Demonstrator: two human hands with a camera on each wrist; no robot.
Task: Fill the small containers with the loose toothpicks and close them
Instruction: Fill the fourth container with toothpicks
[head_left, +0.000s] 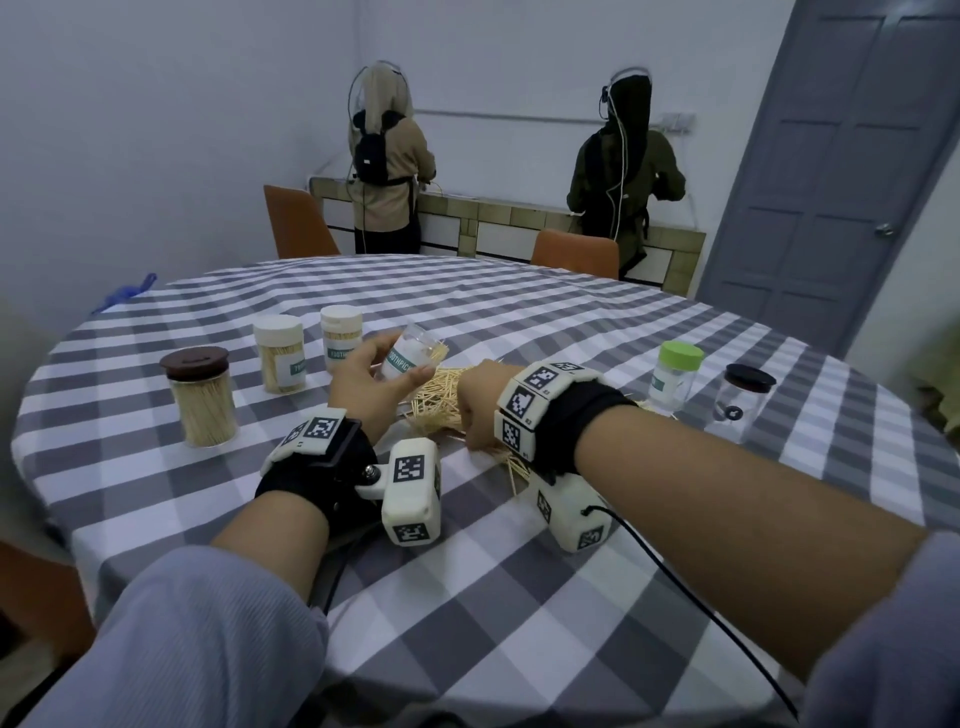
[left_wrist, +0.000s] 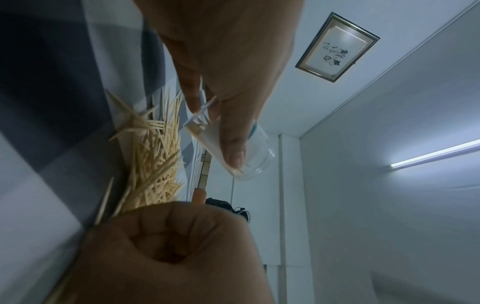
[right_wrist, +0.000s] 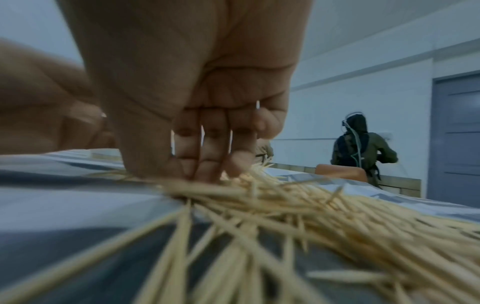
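Item: loose toothpicks (head_left: 441, 400), a tangled heap on the checked counter (head_left: 519, 597) near the middle, just right of the left hand and partly under the right hand. Thin, stiff wooden slivers, very light, sharp at the tips; judged prone to scatter, roll and snag across each other, so best taken as an aligned bundle pinched around its middle, not one by one. Right hand (head_left: 480, 402): fingers (right_wrist: 207, 156) curled down together into the heap, gathering or clamping a clump (how many it actually holds cannot be told). Item: open clear container (head_left: 410, 356) with a white "TOOTHPICK" label, lifted off the counter and tilted with its mouth toward the heap, a few picks poking out. Left hand (head_left: 363, 379): fingers and thumb clamped around the container's wall. Smooth thin plastic, light, likely slippery and easily squeezed; hold at mid-body over the label. Stock on the far left: 3 filled, capped containers (head_left: 280, 353). On the right: 2 clear capped containers (head_left: 675, 376), green lid and black lid, apparently without toothpicks.
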